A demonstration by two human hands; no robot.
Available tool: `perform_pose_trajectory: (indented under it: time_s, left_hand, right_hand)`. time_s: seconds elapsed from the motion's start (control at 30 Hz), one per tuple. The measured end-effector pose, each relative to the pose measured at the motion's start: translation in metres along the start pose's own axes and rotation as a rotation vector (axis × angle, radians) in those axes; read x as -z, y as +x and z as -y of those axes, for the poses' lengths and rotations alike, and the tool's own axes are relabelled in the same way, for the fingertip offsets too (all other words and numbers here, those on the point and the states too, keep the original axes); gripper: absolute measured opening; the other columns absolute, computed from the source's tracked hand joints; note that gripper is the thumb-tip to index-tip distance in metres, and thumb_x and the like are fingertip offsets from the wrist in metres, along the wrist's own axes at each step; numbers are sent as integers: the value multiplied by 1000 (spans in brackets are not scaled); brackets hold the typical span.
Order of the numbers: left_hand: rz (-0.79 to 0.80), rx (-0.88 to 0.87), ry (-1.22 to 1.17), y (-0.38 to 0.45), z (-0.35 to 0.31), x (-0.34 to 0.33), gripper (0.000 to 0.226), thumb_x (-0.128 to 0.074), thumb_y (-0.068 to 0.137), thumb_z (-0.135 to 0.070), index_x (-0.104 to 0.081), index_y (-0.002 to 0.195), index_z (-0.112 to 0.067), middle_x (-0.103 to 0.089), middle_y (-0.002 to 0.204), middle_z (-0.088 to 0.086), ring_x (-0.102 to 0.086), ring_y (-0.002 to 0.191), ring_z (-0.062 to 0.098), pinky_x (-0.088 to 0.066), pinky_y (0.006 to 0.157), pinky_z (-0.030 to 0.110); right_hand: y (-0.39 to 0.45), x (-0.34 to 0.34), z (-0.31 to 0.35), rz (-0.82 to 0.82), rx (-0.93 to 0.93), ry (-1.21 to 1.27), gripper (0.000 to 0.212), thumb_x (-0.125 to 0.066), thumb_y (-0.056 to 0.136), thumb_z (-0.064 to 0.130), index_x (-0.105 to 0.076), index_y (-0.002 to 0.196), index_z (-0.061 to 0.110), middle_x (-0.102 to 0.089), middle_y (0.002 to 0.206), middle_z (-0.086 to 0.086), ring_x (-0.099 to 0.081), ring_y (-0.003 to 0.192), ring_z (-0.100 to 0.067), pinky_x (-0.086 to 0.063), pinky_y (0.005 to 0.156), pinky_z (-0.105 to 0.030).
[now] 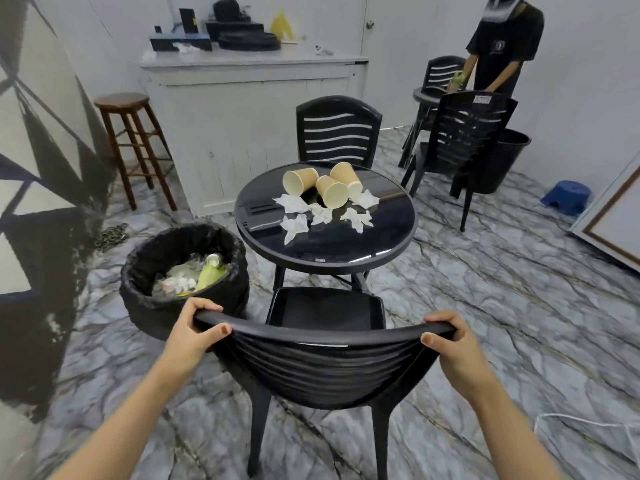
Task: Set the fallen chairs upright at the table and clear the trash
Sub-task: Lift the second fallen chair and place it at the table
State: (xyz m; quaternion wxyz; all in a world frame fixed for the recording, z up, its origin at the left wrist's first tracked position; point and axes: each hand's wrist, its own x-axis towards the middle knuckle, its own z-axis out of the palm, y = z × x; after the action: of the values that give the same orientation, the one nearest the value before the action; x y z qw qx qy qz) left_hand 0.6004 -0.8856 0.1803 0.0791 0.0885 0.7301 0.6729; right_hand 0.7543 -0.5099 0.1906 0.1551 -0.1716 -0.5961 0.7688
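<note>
A black plastic chair [322, 365] stands upright just in front of me, facing the round black table [329, 251]. My left hand [194, 332] grips the left end of its backrest top, and my right hand [450, 344] grips the right end. On the table lie three tipped paper cups [329, 187] and several crumpled white tissues [322, 213]. A second black chair [337, 131] stands upright on the far side of the table. A black-lined trash bin [173, 296] with rubbish inside sits on the floor left of the table.
A wooden stool [131, 147] and a white cabinet [256, 112] stand at the back left. At the back right are a stack of black chairs [464, 140], a black bucket [502, 164], a blue step stool [566, 197] and a person in black [502, 46].
</note>
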Motion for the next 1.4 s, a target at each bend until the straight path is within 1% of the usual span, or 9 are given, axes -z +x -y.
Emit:
perform_pose_trajectory:
  time_s: [0.1, 0.17, 0.3, 0.67, 0.83, 1.03, 1.13, 1.3, 1.4]
  left_hand:
    - [-38, -55, 47, -22, 7, -31, 59, -78, 42, -50, -54, 89, -23, -54, 93, 1, -53, 84, 5, -44, 74, 22]
    - [-68, -97, 58, -27, 8, -48, 56, -73, 43, -45, -52, 89, -22, -54, 93, 0, -54, 79, -6, -44, 70, 9]
    - [-23, -120, -36, -2, 3, -45, 71, -83, 35, -56, -52, 89, -21, -52, 94, -2, -53, 87, 3, -45, 76, 18]
    - [68, -80, -120, 22, 9, -19, 64, -87, 34, -57, -55, 83, -32, -53, 99, 1, -50, 96, 17, -41, 81, 29]
    - [-29, -89, -169, -5, 30, -30, 69, -81, 34, -37, -48, 94, -30, -53, 98, 2, -52, 90, 14, -50, 66, 13]
    - [120, -37, -152, 36, 13, -9, 63, -86, 32, -32, -51, 83, -28, -53, 95, 3, -49, 91, 25, -45, 74, 38]
    - [159, -15, -149, 42, 10, 6, 75, -91, 24, -52, -52, 83, -27, -51, 99, 6, -51, 92, 18, -50, 72, 25]
    - [130, -30, -122, 36, 8, 7, 69, -89, 26, -56, -58, 80, -28, -52, 103, 8, -53, 89, 15, -51, 68, 18]
    - [85, -43, -127, 27, 8, 4, 79, -87, 25, -60, -53, 85, -23, -51, 99, 3, -53, 85, 8, -49, 65, 12]
  right_hand:
    - [4, 23, 4, 0, -16, 39, 46, -94, 21, 33, -69, 58, 24, -66, 65, 10, -61, 65, -9, -51, 57, -17]
    - [5, 35, 4, 20, -37, 29, 31, -92, 38, 15, -68, 57, 25, -65, 71, 7, -61, 64, -4, -50, 57, -15]
    - [4, 37, -11, -9, 18, 10, 61, -45, 71, -30, -68, 57, 25, -66, 66, 12, -60, 65, -2, -49, 59, -13]
    - [0, 19, -18, -51, 56, 6, 43, -67, 59, -15, -69, 64, 27, -65, 68, 14, -59, 66, -3, -51, 60, -15]
    - [-6, 24, -11, -28, 16, 27, 52, -62, 62, -24, -68, 59, 27, -65, 71, 13, -60, 67, -1, -50, 59, -15]
    - [-10, 5, -24, -94, 74, 66, 55, -54, 66, -26, -67, 60, 27, -64, 73, 9, -60, 67, -1, -50, 61, -14]
    - [-10, -10, -29, -78, 83, 86, 34, -82, 48, -3, -67, 63, 24, -64, 76, 6, -60, 70, -4, -51, 62, -15]
    - [-6, -12, -25, -83, 41, 60, 58, -50, 70, -28, -68, 59, 26, -66, 65, 12, -61, 63, -2, -51, 60, -14]
    - [-10, -14, -21, -53, 28, 16, 53, -54, 68, -24, -69, 61, 26, -66, 66, 13, -61, 63, -1, -51, 59, -14]
